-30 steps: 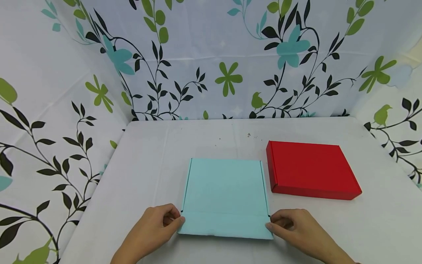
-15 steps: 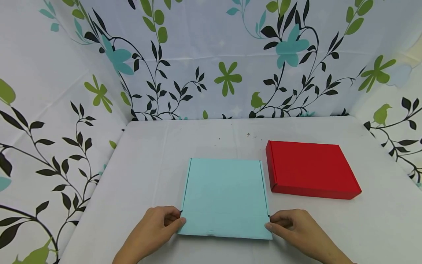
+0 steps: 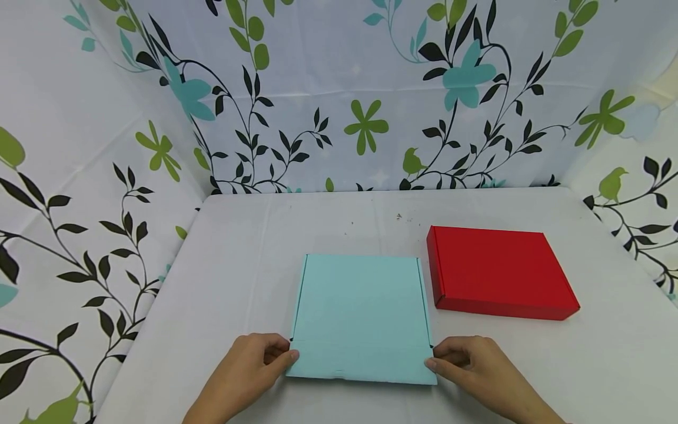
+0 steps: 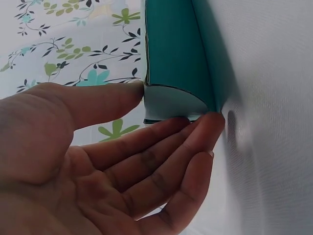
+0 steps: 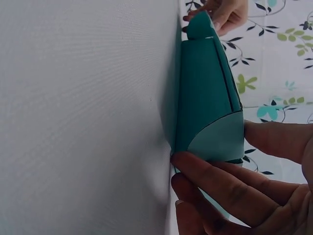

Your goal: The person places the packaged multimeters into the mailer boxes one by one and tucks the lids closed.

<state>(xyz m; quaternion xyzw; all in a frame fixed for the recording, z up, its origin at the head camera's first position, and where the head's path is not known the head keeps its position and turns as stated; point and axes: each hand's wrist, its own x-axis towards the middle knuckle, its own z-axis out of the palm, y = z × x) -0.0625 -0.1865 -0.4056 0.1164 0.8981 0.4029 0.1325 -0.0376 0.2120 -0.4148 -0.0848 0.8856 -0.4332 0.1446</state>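
A flat light-blue cardboard box (image 3: pixel 362 300) lies on the white table, its lid facing up. A crease runs across the lid near the front, and a front flap (image 3: pixel 365 360) extends toward me. My left hand (image 3: pixel 246 368) holds the flap's left end, thumb at its upper edge and fingers beside the rounded side tab (image 4: pixel 171 100). At the other end, my right hand (image 3: pixel 477 371) grips in the same way, thumb on the edge and fingers by the right tab (image 5: pixel 220 139). The flap's shaded side (image 5: pixel 203 78) looks dark teal. The box's inside is hidden.
A closed red box (image 3: pixel 503 271) lies to the right of the blue one, a little farther back. Small dark specks (image 3: pixel 399 217) dot the rear of the white table (image 3: pixel 254 235). Leaf-patterned cloth (image 3: pixel 318 88) hangs behind and at both sides.
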